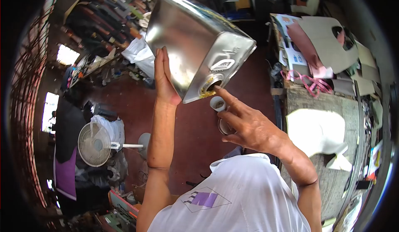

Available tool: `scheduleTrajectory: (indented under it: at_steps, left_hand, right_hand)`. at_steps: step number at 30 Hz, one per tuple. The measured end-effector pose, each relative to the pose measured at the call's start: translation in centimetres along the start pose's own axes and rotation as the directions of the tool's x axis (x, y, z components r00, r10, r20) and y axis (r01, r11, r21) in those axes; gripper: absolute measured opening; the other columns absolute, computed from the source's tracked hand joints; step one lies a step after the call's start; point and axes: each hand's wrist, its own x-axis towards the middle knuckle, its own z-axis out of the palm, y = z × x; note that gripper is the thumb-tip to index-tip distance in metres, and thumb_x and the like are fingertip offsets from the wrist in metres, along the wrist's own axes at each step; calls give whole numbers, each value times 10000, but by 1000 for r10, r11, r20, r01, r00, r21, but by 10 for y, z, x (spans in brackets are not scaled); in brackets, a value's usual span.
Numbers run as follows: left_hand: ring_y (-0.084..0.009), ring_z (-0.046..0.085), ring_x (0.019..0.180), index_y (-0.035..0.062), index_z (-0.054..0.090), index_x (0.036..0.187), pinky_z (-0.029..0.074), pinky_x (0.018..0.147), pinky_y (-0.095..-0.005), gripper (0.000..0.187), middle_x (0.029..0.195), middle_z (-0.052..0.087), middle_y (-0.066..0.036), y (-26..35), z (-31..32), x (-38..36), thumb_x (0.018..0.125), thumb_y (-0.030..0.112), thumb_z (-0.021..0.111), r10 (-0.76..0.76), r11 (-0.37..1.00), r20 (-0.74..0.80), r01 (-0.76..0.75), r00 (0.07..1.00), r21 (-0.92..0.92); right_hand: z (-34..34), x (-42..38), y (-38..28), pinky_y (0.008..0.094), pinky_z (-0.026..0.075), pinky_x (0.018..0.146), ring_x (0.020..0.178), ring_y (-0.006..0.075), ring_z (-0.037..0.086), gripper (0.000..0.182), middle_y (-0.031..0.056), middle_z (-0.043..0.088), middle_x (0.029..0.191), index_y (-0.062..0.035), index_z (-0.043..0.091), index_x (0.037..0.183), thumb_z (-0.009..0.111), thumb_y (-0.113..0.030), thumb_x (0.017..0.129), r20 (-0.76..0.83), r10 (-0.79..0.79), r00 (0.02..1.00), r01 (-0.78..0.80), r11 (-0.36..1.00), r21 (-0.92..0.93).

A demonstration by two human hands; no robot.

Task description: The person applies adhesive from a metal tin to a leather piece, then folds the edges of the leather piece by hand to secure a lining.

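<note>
My left hand (163, 80) supports a large rectangular metal can (178, 36) from the side and below, fingers flat along its wall. The can is tilted, with its top panel turned toward me and to the right. That panel carries a folding handle (223, 65) and a round open spout (213, 85) with yellowish residue on the rim. At the spout's edge is the outstretched index finger of my right hand (253, 126), its other fingers apart. Beneath the spout a small white cup (217, 104) shows, and a round container (225, 126) is partly hidden behind my right hand.
On the right, a wooden workbench (320, 107) bears sheet material (318, 132), cut pieces and a pink ribbon (309, 82). A white fan (94, 144) and plastic bags are at left. Rolls of material (106, 16) are stacked at the back left above the reddish floor (183, 149).
</note>
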Motion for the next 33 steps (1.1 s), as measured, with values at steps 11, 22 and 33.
scheduleTrajectory:
  at_steps: [11,22,33]
  left_hand:
    - [-289,498,1290,71,392,1467,427,1069,-442,614,1413,502,-105,-108,73,25,1034,506,361,-364,927,283,375,887,18]
    - [-182,511,1239,100,447,1434,410,1046,-341,514,1345,538,-38,-285,238,-154,1045,435,426,-453,508,888,797,-76,327]
    - [-104,556,1132,68,614,1247,400,1058,-276,377,1210,633,29,-470,335,-458,1020,362,545,-466,-154,673,802,-574,578]
  right_hand:
    - [36,-75,1,433,507,966,1157,386,567,380,260,316,1508,50,612,991,782,-177,738,-225,371,901,-391,919,-49]
    - [136,-350,-194,369,540,887,1117,226,616,609,163,383,1512,10,631,1225,828,-358,782,-744,638,-197,113,769,629]
    - [299,-452,-290,346,564,944,1209,247,592,608,114,615,1265,37,504,1330,691,-355,904,-452,227,-862,171,972,162]
